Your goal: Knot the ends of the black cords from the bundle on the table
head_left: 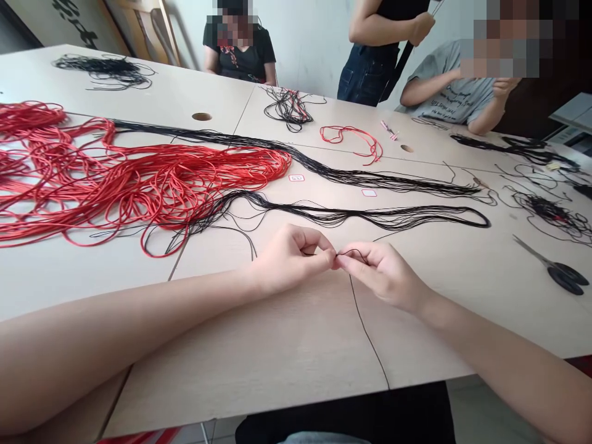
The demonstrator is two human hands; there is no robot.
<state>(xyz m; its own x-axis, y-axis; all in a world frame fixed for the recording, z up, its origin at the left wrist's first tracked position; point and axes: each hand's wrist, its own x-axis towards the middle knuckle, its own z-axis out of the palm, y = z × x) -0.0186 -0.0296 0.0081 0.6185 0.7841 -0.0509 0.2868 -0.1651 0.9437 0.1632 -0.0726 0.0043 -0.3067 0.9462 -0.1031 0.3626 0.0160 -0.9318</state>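
Observation:
My left hand (291, 259) and my right hand (382, 274) meet above the table, fingertips almost touching. Both pinch a thin black cord (365, 330), which runs from between my fingers down across the tabletop and over its near edge. Its exact path inside my fingers is hidden. Beyond my hands lie long bundles of black cord (351, 216), and to the left spreads a large heap of red cord (139, 179).
The pale wooden tables (259, 364) hold more black and red cord bundles, scissors (559, 274) at the right, and small pink items (388, 129). Several seated or standing people are at the far side. Two round holes pierce the tabletop.

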